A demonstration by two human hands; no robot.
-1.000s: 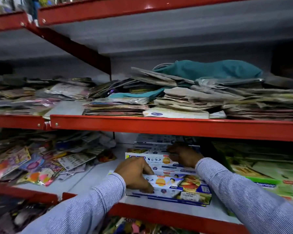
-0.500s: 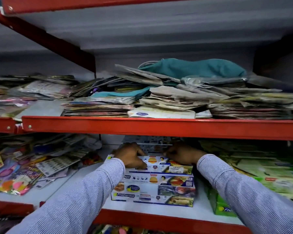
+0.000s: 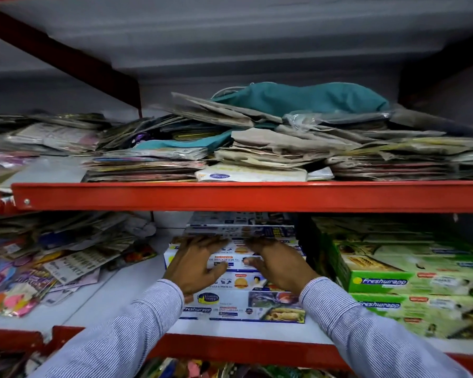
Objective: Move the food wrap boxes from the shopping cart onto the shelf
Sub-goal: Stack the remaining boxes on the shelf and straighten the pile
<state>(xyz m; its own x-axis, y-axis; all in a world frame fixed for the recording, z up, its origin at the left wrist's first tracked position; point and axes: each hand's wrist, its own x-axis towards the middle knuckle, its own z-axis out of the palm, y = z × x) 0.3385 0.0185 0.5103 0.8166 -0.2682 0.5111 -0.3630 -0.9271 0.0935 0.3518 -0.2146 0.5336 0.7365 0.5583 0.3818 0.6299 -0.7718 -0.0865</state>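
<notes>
A stack of blue-and-white Freshwrapp food wrap boxes (image 3: pixel 243 306) lies on the white lower shelf (image 3: pixel 126 293), with more of the same boxes behind it. My left hand (image 3: pixel 197 264) rests flat on the left part of the top boxes, fingers spread. My right hand (image 3: pixel 277 264) lies on the right part, fingers apart, thumb pointing inward. Neither hand is closed around a box. The shopping cart is out of view.
Green Freshwrapp boxes (image 3: pixel 410 285) are stacked close to the right of the blue stack. Loose colourful packets (image 3: pixel 52 263) cover the shelf's left side. The red beam of the upper shelf (image 3: pixel 257 196) hangs low above my hands, loaded with flat packets and a teal cloth (image 3: pixel 298 98).
Both hands slid from the top box's far edge back toward me and flattened on the stack. The stack grew from a second ago. The view shifted left and slightly up.
</notes>
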